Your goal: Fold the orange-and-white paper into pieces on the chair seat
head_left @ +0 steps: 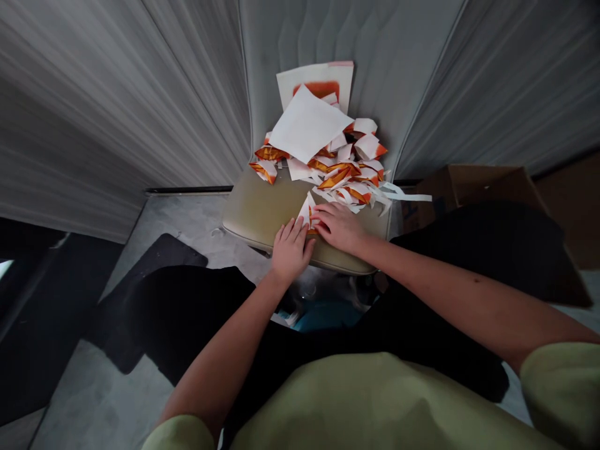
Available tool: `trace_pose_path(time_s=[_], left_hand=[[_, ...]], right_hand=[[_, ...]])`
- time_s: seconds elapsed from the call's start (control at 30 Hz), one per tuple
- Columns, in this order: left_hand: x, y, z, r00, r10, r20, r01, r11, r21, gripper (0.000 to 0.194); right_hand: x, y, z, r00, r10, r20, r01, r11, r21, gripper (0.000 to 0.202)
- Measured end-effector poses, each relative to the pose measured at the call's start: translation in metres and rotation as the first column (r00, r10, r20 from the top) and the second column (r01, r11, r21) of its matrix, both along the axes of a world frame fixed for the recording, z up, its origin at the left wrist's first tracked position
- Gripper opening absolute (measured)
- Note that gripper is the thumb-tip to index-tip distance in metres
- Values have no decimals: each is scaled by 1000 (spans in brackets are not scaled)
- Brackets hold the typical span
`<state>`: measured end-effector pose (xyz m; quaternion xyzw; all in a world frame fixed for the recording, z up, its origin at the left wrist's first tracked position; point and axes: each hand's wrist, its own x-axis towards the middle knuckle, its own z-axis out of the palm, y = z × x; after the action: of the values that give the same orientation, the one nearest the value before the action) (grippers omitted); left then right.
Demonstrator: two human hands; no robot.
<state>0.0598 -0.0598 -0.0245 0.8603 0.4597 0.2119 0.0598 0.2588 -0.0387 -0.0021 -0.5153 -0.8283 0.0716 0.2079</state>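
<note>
A small folded paper (306, 209), white with a bit of orange, lies on the front of the chair seat (262, 200). My left hand (291, 250) rests on its lower left side, fingers stretched out flat and thumb apart. From the right, my right hand (341, 226) has its bent fingertips pressed together at the paper's orange part; they hide some of it. Just behind my hands is a heap of folded orange-and-white paper pieces (335, 178). On top of the heap lies a plain white square sheet (309, 124).
A larger white sheet with an orange patch (344, 78) leans against the padded chair back (375, 37). White paper strips (412, 197) stick out over the seat's right edge. An open cardboard box (487, 181) stands at right. Grey curtains (117, 94) hang on both sides.
</note>
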Motion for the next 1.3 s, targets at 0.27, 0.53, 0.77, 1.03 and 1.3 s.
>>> trace_pose_path(time_s=[0.27, 0.53, 0.77, 1.03, 1.3], left_hand=[[-1, 47, 29, 997, -48, -65, 42, 995, -90, 35], [0, 93, 40, 965, -245, -96, 223, 956, -190, 33], [-10, 104, 41, 926, -372, -58, 347, 903, -253, 37], [-13, 103, 35, 909, -369, -194, 345, 927, -147, 57], [-16, 110, 27, 879, -422, -221, 385, 902, -193, 63]], right_hand=[[-3, -2, 0, 995, -39, 95, 48, 995, -92, 44], [-2, 9, 11, 993, 13, 114, 1, 993, -118, 46], [-1, 19, 12, 997, 23, 74, -15, 994, -104, 36], [-5, 22, 6, 996, -27, 82, 31, 998, -54, 50], [-5, 22, 5, 992, -14, 124, 23, 997, -72, 47]])
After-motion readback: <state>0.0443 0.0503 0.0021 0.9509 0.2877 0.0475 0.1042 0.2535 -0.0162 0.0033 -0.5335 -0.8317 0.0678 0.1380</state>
